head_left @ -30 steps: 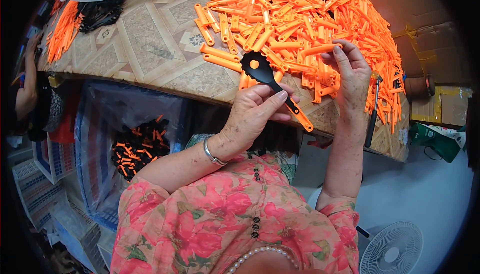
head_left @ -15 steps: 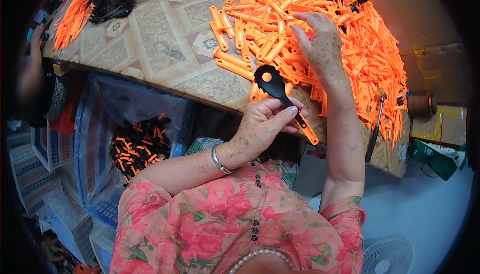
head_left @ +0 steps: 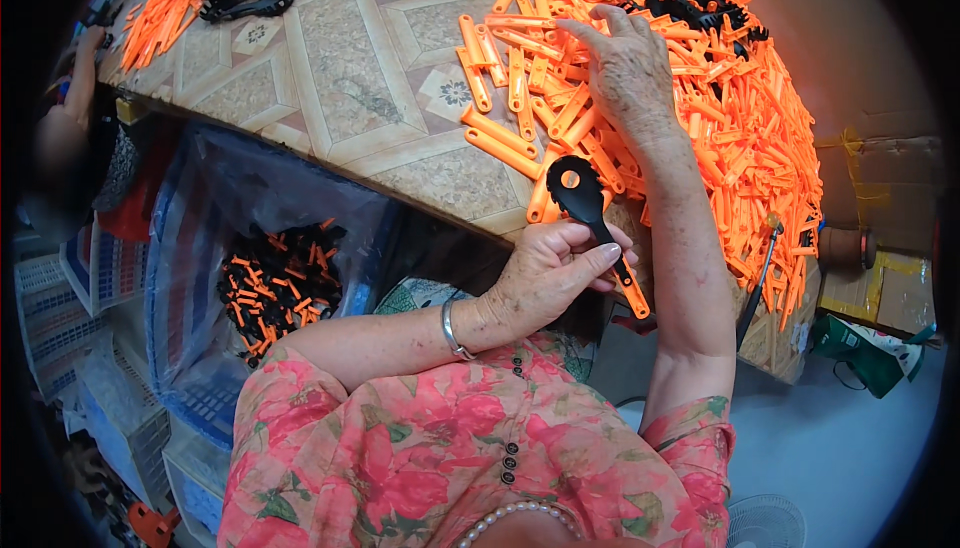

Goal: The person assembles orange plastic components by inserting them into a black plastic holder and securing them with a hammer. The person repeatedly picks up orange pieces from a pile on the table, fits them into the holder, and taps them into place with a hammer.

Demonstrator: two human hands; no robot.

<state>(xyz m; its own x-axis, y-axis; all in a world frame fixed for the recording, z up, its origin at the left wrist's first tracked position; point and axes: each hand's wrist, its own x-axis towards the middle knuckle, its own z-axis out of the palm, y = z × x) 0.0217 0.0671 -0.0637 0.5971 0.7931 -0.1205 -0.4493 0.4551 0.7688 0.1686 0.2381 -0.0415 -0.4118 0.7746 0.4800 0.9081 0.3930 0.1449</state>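
A patterned tabletop (head_left: 340, 68) spans the upper view, bearing a broad heap of orange plastic handles (head_left: 750, 138) on its right side. Below its front edge, at left, a plastic-lined blue crate (head_left: 165, 288) contains a pile of black-and-orange utensils (head_left: 280, 298). The right hand (head_left: 632, 78) is over the heap, thumb and fingers angled toward the handles; whether it grips one cannot be told. The left hand (head_left: 550, 273), near the table edge, pinches a black pasta server (head_left: 590, 210) between thumb and fingers, its round-holed head pointing away from the person, its orange end (head_left: 635, 298) toward them.
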